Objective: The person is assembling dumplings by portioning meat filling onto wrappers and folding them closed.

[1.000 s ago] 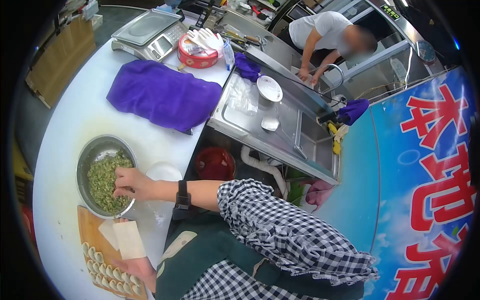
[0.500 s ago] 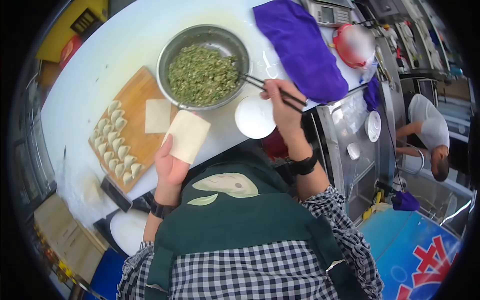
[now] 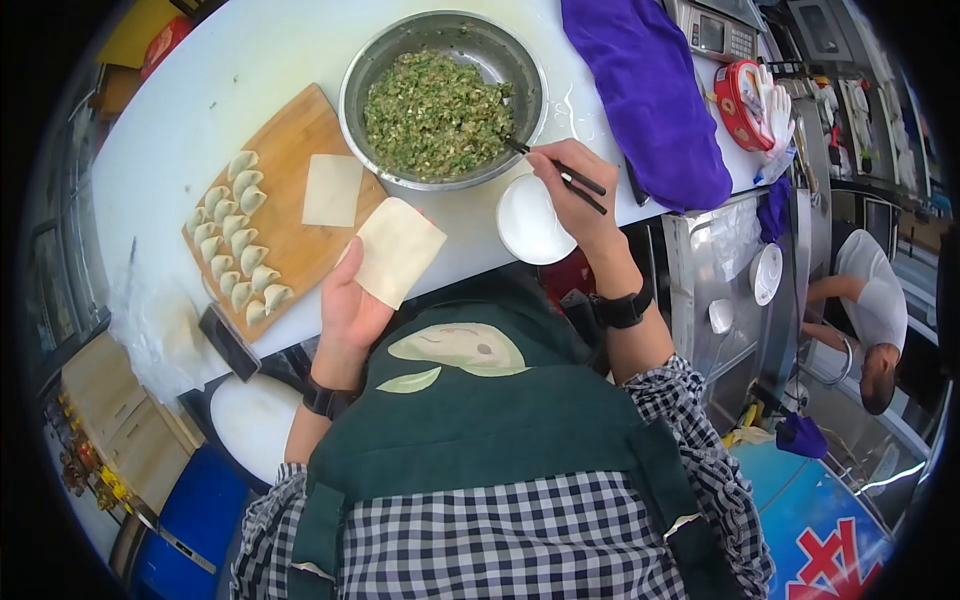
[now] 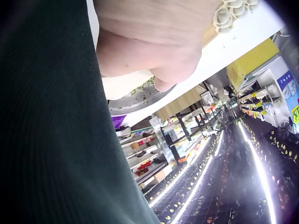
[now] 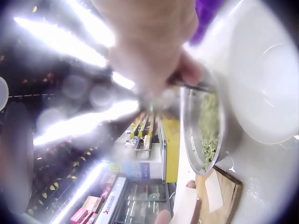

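Observation:
In the head view my left hand (image 3: 352, 305) holds a pale square wrapper (image 3: 400, 252), thumb on its near edge, other fingers mostly hidden beneath. My right hand (image 3: 580, 195) grips dark chopsticks (image 3: 580, 182), their tips at the right inner side of a steel bowl (image 3: 543, 90) of green chopped filling (image 3: 430, 115). Another wrapper (image 3: 333, 190) lies on a wooden board (image 3: 290, 130), beside rows of folded dumplings (image 3: 240, 235). The left wrist view shows my left hand (image 4: 154, 37) close up; in the right wrist view my right hand (image 5: 149, 42) is blurred.
A white bowl (image 3: 535, 222) stands just below the steel bowl. Purple cloth (image 3: 650, 110), a red tin (image 3: 740, 105) and a scale (image 3: 712, 35) are to the right. A phone (image 3: 229, 342) sits at the table's near edge. Another person (image 3: 870, 290) bends at the far right.
The head view has swung round, bringing both hands and the board into full view. The right hand, earlier over the filling, is now right of the bowl with the chopsticks. The left still holds the wrapper.

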A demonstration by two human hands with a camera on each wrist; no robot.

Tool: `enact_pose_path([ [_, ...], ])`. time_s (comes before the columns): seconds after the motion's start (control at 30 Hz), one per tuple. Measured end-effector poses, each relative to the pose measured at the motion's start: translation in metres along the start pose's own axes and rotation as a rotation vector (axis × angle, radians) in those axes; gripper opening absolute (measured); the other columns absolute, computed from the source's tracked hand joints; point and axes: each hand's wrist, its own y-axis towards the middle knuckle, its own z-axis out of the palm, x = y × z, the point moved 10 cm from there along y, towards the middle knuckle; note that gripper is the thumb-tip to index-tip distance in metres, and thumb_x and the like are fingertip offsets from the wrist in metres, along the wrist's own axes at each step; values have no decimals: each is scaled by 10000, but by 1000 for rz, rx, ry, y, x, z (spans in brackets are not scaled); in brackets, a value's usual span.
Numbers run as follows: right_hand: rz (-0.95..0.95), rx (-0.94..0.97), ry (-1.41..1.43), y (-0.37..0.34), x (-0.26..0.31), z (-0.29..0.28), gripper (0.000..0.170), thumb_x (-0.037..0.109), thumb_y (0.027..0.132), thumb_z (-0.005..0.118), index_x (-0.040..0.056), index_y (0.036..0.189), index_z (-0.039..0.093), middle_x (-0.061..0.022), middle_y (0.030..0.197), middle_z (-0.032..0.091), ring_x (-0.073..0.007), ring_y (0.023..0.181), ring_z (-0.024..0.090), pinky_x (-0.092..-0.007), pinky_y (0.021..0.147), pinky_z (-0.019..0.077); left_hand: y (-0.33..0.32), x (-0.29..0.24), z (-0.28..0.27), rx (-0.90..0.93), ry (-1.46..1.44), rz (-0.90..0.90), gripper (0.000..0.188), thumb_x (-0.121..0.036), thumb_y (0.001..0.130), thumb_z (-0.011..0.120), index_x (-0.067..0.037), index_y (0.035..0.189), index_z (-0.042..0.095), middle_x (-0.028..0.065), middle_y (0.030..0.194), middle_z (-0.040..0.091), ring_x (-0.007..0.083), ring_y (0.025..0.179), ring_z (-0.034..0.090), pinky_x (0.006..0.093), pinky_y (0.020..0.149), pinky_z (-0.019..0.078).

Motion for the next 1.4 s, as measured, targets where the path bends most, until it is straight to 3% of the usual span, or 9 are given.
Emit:
enact_pose_path([
  [0.23, -35, 112, -9, -3, 18, 12, 53, 16, 825, 710, -4, 862, 678, -80, 759, 644, -154, 591, 581, -260, 540, 443, 6, 0, -13, -55, 30, -3, 551, -271, 1032, 383, 44, 1461, 243, 225, 1510, 310, 359, 1409, 299, 494, 1181, 234],
  [0.4, -1, 169, 11, -4, 9, 20, 56, 11, 826, 708, -12, 867, 678, -86, 772, 651, -153, 611, 596, -251, 555, 453, 12, -2, -18, -61, 25, -10, 566, -281, 1031, 379, 45, 1468, 228, 232, 1517, 291, 368, 1410, 290, 493, 1185, 223],
  [0.7, 295, 201, 191, -5, -23, 28, 69, 38, 859, 692, -27, 881, 683, -81, 763, 669, -142, 636, 649, -238, 600, 494, 18, -2, -21, -57, 42, -33, 558, -302, 1035, 379, 50, 1452, 263, 230, 1488, 351, 349, 1383, 351, 464, 1166, 275],
  [0.77, 427, 172, 366, -13, -40, 34, 107, 66, 882, 679, -41, 896, 679, -86, 782, 682, -142, 641, 663, -249, 613, 515, 19, -1, -22, -49, 32, -32, 558, -305, 1035, 380, 50, 1451, 268, 228, 1487, 353, 347, 1382, 354, 461, 1165, 279],
  [1.0, 638, 67, 584, -27, -69, 47, 205, 144, 932, 634, -58, 921, 666, -124, 799, 687, -167, 649, 671, -280, 623, 539, 22, 3, -33, -136, 83, -49, 563, -347, 1035, 384, 43, 1435, 317, 203, 1467, 397, 329, 1359, 397, 450, 1147, 313],
  [1.17, 816, -14, 833, -35, -86, 62, 276, 191, 959, 598, -82, 958, 635, -173, 846, 658, -253, 677, 669, -360, 652, 564, 22, 4, -28, -123, 63, -47, 567, -357, 1035, 381, 42, 1434, 323, 198, 1464, 404, 327, 1356, 401, 448, 1145, 316],
  [1.4, 771, -90, 1028, -28, -81, 42, 347, 247, 993, 539, -92, 1006, 611, -184, 872, 655, -272, 725, 660, -388, 688, 555, 33, 6, -3, -46, 75, -65, 572, -378, 1039, 352, 41, 1428, 330, 199, 1459, 408, 325, 1353, 404, 451, 1144, 318],
])
